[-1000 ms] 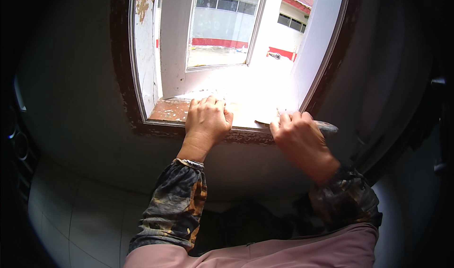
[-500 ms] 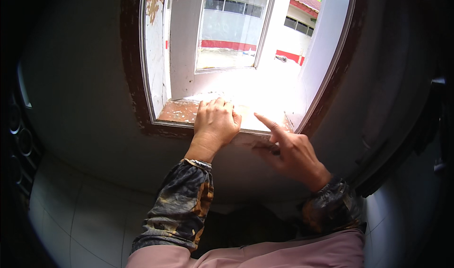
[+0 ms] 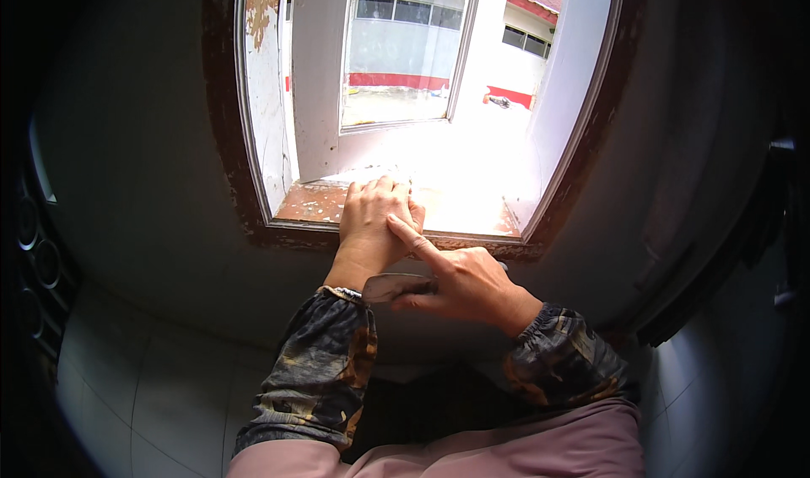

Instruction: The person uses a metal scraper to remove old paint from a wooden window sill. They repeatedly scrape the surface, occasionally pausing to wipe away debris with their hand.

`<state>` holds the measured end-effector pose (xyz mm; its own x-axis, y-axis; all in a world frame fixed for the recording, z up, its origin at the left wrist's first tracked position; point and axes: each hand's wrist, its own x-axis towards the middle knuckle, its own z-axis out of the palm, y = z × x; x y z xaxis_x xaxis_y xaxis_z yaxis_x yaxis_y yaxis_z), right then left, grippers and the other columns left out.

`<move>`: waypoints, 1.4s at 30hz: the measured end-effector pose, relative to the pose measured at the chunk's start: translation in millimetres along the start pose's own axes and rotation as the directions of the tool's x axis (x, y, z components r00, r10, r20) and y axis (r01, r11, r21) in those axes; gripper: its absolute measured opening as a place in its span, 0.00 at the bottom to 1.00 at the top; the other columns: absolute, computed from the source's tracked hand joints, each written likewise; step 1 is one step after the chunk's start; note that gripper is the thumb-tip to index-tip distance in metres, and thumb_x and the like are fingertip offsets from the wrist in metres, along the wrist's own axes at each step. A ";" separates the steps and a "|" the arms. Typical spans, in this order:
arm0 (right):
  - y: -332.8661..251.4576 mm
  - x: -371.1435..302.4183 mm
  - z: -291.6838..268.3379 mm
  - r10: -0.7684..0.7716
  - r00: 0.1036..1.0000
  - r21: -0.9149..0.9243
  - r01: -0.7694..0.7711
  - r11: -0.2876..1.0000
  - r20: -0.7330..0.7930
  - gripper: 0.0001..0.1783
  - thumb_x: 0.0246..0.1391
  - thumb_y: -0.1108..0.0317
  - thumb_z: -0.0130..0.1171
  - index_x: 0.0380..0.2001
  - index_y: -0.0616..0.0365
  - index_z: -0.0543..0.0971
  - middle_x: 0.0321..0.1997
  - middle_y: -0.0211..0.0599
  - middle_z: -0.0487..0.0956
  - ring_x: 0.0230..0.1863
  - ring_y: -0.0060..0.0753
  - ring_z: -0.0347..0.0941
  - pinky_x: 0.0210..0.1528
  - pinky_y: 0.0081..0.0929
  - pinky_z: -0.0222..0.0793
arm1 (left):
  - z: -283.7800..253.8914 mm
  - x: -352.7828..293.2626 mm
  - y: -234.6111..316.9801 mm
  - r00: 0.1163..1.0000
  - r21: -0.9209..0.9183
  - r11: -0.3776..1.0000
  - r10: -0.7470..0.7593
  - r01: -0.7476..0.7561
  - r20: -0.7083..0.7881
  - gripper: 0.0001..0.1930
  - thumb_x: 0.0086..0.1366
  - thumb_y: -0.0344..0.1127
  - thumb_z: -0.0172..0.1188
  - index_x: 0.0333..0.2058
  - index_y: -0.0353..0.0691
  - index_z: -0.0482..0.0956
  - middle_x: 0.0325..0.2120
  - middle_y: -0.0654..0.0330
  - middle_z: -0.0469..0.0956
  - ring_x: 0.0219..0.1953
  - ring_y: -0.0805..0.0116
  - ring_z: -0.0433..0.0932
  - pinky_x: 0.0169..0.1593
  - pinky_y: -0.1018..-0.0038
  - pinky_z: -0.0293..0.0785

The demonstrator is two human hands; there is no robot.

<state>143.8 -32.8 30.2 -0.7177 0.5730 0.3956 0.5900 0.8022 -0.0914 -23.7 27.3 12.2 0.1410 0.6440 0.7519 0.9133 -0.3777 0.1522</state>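
My left hand (image 3: 371,216) is on the sill of an open window, its fingers together and bent over the peeling red-brown window sill (image 3: 314,201). Its fingertips are hidden, so whatever may lie under them cannot be made out. Close by on the right, my right hand (image 3: 472,286) is closed round a flat-bladed scraper (image 3: 392,287). The dull blade points left, just above my left wrist, and the handle is mostly covered by the palm. My right index finger is stretched out, its tip at the thumb side of my left hand.
A white glazed casement (image 3: 317,90) stands swung outward above the sill. The window frame (image 3: 226,132) has flaking brown paint. Outside is a white building (image 3: 405,48) with a red band. Below lies a tiled floor (image 3: 177,385); a dark metal grille (image 3: 42,263) is at the far left.
My right hand has moved left and slightly down with the scraper, its index finger now reaching my left hand. The blade shows more clearly. My left hand has stayed on the sill.
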 end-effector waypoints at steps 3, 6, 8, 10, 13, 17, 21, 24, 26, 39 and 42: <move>-2.3 -6.3 -0.5 0.077 0.997 -0.060 -0.075 0.995 0.027 0.56 0.52 0.37 0.65 0.75 0.49 0.50 0.29 0.51 0.83 0.32 0.51 0.83 0.34 0.44 0.78 | -0.4 -0.5 0.6 1.000 0.017 1.000 0.007 -0.007 0.001 0.17 0.66 0.43 0.49 0.37 0.38 0.83 0.37 0.51 0.83 0.44 0.58 0.81 0.54 0.61 0.69; -4.7 -15.0 -15.1 0.075 0.997 -0.094 -0.076 0.993 -0.008 0.51 0.53 0.38 0.65 0.70 0.53 0.58 0.26 0.50 0.83 0.30 0.50 0.83 0.32 0.42 0.78 | -0.4 0.4 1.1 1.000 0.036 0.999 0.000 -0.001 0.003 0.17 0.66 0.43 0.48 0.36 0.38 0.83 0.37 0.51 0.82 0.44 0.57 0.81 0.54 0.60 0.69; -5.1 -20.5 -31.6 0.111 0.991 -0.109 -0.119 0.987 -0.073 0.45 0.53 0.40 0.66 0.65 0.56 0.64 0.25 0.50 0.82 0.29 0.49 0.83 0.31 0.41 0.78 | -1.0 0.7 1.2 1.000 0.018 1.000 -0.012 0.012 0.007 0.18 0.66 0.43 0.48 0.36 0.38 0.83 0.37 0.51 0.82 0.44 0.57 0.81 0.54 0.60 0.69; -3.6 -25.4 -49.7 0.255 0.958 -0.117 -0.270 0.956 -0.129 0.39 0.54 0.41 0.66 0.58 0.58 0.68 0.25 0.50 0.82 0.29 0.49 0.83 0.31 0.41 0.78 | -1.8 0.8 1.2 1.000 -0.003 1.000 -0.013 0.013 -0.003 0.18 0.66 0.43 0.48 0.36 0.38 0.83 0.37 0.51 0.82 0.44 0.57 0.81 0.54 0.60 0.69; -1.1 -33.4 -71.6 0.351 0.879 -0.130 -0.409 0.903 -0.323 0.18 0.64 0.55 0.59 0.47 0.58 0.75 0.28 0.50 0.82 0.28 0.51 0.82 0.31 0.44 0.78 | -2.8 1.2 1.9 0.999 -0.014 0.999 -0.037 0.037 0.006 0.16 0.63 0.42 0.50 0.37 0.40 0.84 0.37 0.53 0.82 0.43 0.57 0.80 0.52 0.61 0.69; 4.9 -42.2 -84.4 0.208 0.908 -0.383 -0.349 0.855 -0.363 0.09 0.62 0.66 0.57 0.45 0.50 0.80 0.29 0.43 0.79 0.28 0.46 0.80 0.29 0.39 0.77 | -3.9 1.5 3.6 0.998 -0.023 0.998 -0.062 0.063 0.021 0.15 0.63 0.41 0.51 0.38 0.41 0.84 0.38 0.54 0.82 0.43 0.58 0.80 0.52 0.62 0.69; 10.0 -45.2 -79.3 0.092 0.979 -0.748 -0.200 0.633 -0.184 0.11 0.56 0.69 0.59 0.43 0.45 0.83 0.28 0.33 0.77 0.29 0.34 0.77 0.30 0.31 0.73 | -4.6 1.3 3.8 0.999 -0.018 0.998 -0.054 0.054 0.008 0.15 0.63 0.41 0.51 0.38 0.42 0.84 0.38 0.54 0.82 0.43 0.58 0.80 0.51 0.62 0.69; 10.1 -38.5 -67.8 0.052 0.995 -0.849 -0.103 0.519 -0.089 0.09 0.54 0.69 0.60 0.39 0.46 0.83 0.29 0.29 0.78 0.31 0.29 0.76 0.33 0.29 0.70 | -4.3 1.9 3.1 0.998 -0.011 0.998 -0.056 0.056 0.025 0.15 0.63 0.41 0.50 0.38 0.42 0.84 0.38 0.54 0.82 0.43 0.58 0.80 0.51 0.62 0.69; 9.8 -30.4 -62.3 0.056 0.996 -0.857 -0.090 0.507 -0.071 0.04 0.53 0.68 0.60 0.32 0.50 0.82 0.29 0.29 0.78 0.33 0.30 0.76 0.36 0.30 0.69 | -3.9 1.9 2.8 0.998 -0.016 0.998 -0.056 0.057 0.025 0.16 0.63 0.42 0.50 0.38 0.42 0.84 0.38 0.54 0.82 0.43 0.58 0.80 0.52 0.62 0.69; 12.9 9.8 -74.3 0.183 0.978 -0.830 -0.021 0.558 0.099 0.07 0.53 0.70 0.60 0.36 0.52 0.83 0.35 0.34 0.81 0.38 0.34 0.79 0.40 0.32 0.73 | -2.4 1.3 2.2 0.999 0.000 0.999 -0.048 0.048 0.020 0.15 0.62 0.41 0.51 0.38 0.41 0.84 0.38 0.54 0.82 0.43 0.58 0.80 0.52 0.62 0.70; 16.4 14.1 -80.6 0.235 0.960 -0.824 -0.006 0.566 0.155 0.07 0.54 0.70 0.60 0.37 0.52 0.84 0.34 0.34 0.82 0.38 0.34 0.80 0.39 0.32 0.73 | -2.6 0.6 1.2 0.999 -0.001 0.999 -0.043 0.043 0.011 0.15 0.63 0.41 0.51 0.37 0.41 0.84 0.38 0.54 0.82 0.43 0.58 0.81 0.52 0.62 0.70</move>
<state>173.1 -25.2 108.0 -0.6073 0.7643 0.2167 0.6429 0.3126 0.6992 -23.5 25.5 14.5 0.1057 0.6672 0.7373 0.9183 -0.3499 0.1850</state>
